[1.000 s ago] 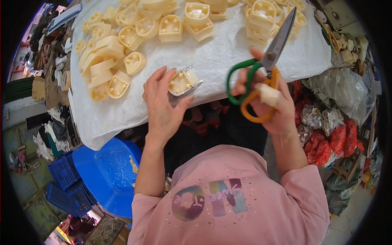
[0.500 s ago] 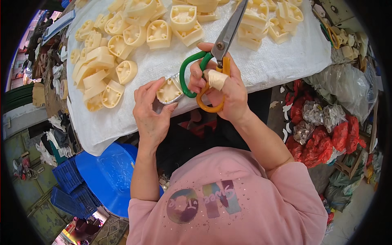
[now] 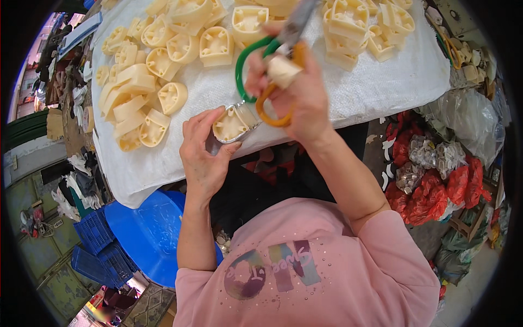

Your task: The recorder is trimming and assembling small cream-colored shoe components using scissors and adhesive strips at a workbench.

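Observation:
My left hand (image 3: 204,155) grips a small cream plastic shell (image 3: 231,124) between thumb and fingers, near the table's front edge. A shiny silver band runs around the shell's rim, and small posts show inside it. Scissors (image 3: 295,32) with one green and one orange handle loop are in my right hand (image 3: 308,101), their blades pointing away and up to the right. Tape wraps that hand's thumb. Motion blurs the right hand and scissors. The orange loop hangs close beside the banded shell; whether they touch I cannot tell.
A white woven sheet (image 3: 376,90) covers the table. Many cream shells are heaped at the left (image 3: 131,82) and far right (image 3: 348,24). A blue basin (image 3: 144,234) and blue crates (image 3: 95,234) stand at the lower left. Red plastic bags (image 3: 427,199) lie at the right.
My right hand and the scissors have moved up and slightly left, exposing more of the banded shell. My left hand has hardly moved and still holds the shell.

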### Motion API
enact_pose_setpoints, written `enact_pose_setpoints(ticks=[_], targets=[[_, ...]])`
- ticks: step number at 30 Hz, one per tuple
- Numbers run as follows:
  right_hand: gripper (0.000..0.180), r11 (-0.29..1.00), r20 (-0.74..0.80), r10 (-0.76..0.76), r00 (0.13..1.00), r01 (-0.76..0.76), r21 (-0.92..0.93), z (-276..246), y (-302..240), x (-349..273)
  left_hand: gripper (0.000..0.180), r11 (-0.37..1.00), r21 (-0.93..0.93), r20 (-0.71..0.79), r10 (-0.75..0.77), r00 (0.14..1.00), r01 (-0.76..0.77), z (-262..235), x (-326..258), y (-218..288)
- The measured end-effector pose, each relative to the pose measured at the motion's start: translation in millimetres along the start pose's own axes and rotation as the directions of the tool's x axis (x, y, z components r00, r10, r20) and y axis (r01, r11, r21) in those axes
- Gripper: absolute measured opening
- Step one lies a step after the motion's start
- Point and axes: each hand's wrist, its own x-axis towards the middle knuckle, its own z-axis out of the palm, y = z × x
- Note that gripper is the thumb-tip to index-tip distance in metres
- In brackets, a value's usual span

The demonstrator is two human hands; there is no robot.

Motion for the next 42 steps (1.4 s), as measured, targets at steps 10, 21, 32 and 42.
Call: enact_pose_setpoints(ticks=[10, 21, 32, 42], targets=[[0.043, 0.962, 0.021, 0.023, 1.000, -0.016, -0.271, 9, -4, -10, 0.059, 0.999, -0.006, -0.004, 0.038, 0.999, -0.038, -4, 3, 1], [0.054, -0.226, 0.340, 0.085, 0.936, 0.351, -0.909, -22, -39, -30, 0.050, 0.853, -0.512, -0.262, -0.264, 0.928, 0.098, -34, -68, -21], [0.034, -0.371, 0.436, -0.084, 0.896, 0.378, -0.848, -14, -40, -32, 0.047, 0.637, -0.089, -0.796, -0.507, 0.329, 0.766, -90, -296, -251], [0.031, -0.177, 0.571, -0.341, 0.747, 0.546, -0.819, -29, -116, -13, 0.035, 0.661, 0.325, -0.913, 0.031, 0.407, 0.677, -107, -235, -215]])
